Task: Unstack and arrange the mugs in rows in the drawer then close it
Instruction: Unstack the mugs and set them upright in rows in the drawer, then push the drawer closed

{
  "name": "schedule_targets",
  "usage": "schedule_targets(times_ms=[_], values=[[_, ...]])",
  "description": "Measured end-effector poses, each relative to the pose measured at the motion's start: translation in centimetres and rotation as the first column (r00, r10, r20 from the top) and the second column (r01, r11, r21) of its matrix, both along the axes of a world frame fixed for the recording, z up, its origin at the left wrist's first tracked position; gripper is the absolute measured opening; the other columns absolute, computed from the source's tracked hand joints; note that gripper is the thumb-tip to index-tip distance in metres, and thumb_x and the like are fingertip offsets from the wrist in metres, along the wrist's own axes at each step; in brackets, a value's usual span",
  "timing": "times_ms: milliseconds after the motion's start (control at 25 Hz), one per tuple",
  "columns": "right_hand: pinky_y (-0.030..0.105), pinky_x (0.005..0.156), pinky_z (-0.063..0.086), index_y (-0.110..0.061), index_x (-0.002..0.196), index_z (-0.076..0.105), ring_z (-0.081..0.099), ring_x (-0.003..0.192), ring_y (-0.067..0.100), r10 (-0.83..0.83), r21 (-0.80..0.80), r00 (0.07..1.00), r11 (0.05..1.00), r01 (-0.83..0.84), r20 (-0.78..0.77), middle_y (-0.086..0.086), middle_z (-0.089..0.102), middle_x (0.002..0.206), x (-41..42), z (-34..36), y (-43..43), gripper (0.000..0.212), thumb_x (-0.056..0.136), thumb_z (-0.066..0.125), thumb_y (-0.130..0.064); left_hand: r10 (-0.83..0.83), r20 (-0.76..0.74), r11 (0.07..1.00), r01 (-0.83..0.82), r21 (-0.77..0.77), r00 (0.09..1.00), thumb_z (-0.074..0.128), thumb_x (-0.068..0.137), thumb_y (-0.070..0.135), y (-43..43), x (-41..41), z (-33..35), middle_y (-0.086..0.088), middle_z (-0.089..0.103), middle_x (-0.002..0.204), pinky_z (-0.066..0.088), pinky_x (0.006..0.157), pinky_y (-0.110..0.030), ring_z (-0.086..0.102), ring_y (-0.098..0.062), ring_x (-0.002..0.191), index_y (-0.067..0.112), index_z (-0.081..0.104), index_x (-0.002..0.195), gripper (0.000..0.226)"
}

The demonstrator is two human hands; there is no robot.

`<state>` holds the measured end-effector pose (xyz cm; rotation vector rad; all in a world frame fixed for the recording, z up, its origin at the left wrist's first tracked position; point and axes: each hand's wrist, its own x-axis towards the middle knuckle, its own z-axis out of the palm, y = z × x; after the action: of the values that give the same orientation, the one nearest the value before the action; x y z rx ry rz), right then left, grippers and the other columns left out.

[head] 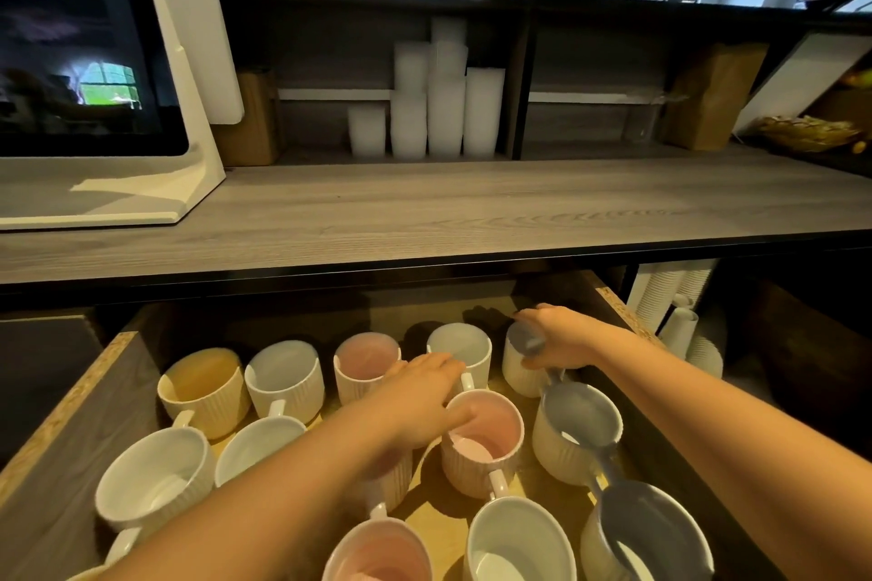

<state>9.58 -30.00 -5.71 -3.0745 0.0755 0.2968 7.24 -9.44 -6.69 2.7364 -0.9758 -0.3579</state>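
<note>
We're looking down into an open dark-sided drawer (56, 434) w/ a light wood floor, pulled out under a grey wood-grain bench (472, 212). It's holding ribbed cream ceramic mugs standing upright in rough rows, all looking empty.

Back row, left to right: a yellow-lined mug (204, 387), a pale-blue-lined mug (285, 380), a pink-lined mug (365, 363), another pale-blue-lined mug (465, 349), and a grey-blue-lined mug (521, 363) at the far right.

Our right hand (564, 337) is gripping that grey-blue-lined mug at its rim, fingers curling over the top. Our left hand (420, 396) is lying flat w/ fingers spread loosely, fingertips touching the handle area of the 2nd pale-blue mug, palm hovering over a partly hidden mug below; can't tell if it's gripping anything.

Middle row: a white-lined mug (155, 481), another white one (257, 443) just beside it, a pink-lined mug w/ something pink nested inside (481, 439), and a second grey-blue-lined mug (578, 425).

Front row: a pink mug (377, 552), a white-blue mug (519, 543), a third grey-blue mug (651, 533).

On the shelf behind the bench, stacks of translucent plastic cups (439, 99) are standing; a white monitor (89, 61) is sitting at left.
</note>
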Motion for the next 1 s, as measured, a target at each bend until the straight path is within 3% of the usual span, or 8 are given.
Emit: schedule_targets(times_ms=[240,600,760,1000], values=[[0.032,0.094,0.051,-0.020,0.137,0.044,0.056,0.118,0.024,0.138,0.015,0.990,0.990,-0.137,-0.011,0.005,0.055,0.135,-3.0,2.7,3.3,0.053,0.089,0.060,-0.032,0.014,-0.013,0.996,-0.013,0.091,1.000,0.045,0.093,0.046,1.5,-0.5,4.2,-0.004,0.055,0.131,0.049,0.094,-0.037,0.057,-0.019,0.111,0.021,0.046,0.133,0.047],[0.033,0.091,0.053,-0.026,0.139,0.041,0.060,0.113,0.022,0.280,-0.009,0.960,0.960,-0.280,0.027,0.002,0.057,0.133,-13.7,7.7,9.7,0.052,0.091,0.051,-0.044,0.020,0.129,0.989,-0.038,0.142,0.991,0.044,0.094,0.045,8.4,-10.4,9.3,0.005,0.049,0.137,0.045,0.091,-0.025,0.053,-0.013,0.116,0.029,0.037,0.139,0.048],[0.033,0.094,0.051,-0.029,0.137,0.042,0.058,0.115,0.019,0.309,0.058,0.949,0.948,-0.313,0.067,-0.001,0.057,0.134,-19.4,8.2,11.5,0.047,0.094,0.041,-0.048,0.027,0.158,0.997,-0.039,0.072,0.987,0.038,0.094,0.049,10.9,-15.5,9.2,0.009,0.049,0.139,0.045,0.098,-0.029,0.051,-0.010,0.119,0.037,0.036,0.138,0.045],[0.028,0.087,0.049,-0.033,0.129,0.048,0.057,0.111,0.012,0.315,0.098,0.922,0.934,-0.343,0.225,-0.006,0.056,0.132,-25.2,5.3,11.9,0.048,0.093,0.026,-0.055,0.068,0.290,0.997,-0.055,-0.055,0.955,0.025,0.093,0.057,12.8,-21.4,5.5,0.016,0.034,0.148,0.026,0.109,-0.026,0.033,-0.005,0.134,0.041,0.025,0.140,0.050]])
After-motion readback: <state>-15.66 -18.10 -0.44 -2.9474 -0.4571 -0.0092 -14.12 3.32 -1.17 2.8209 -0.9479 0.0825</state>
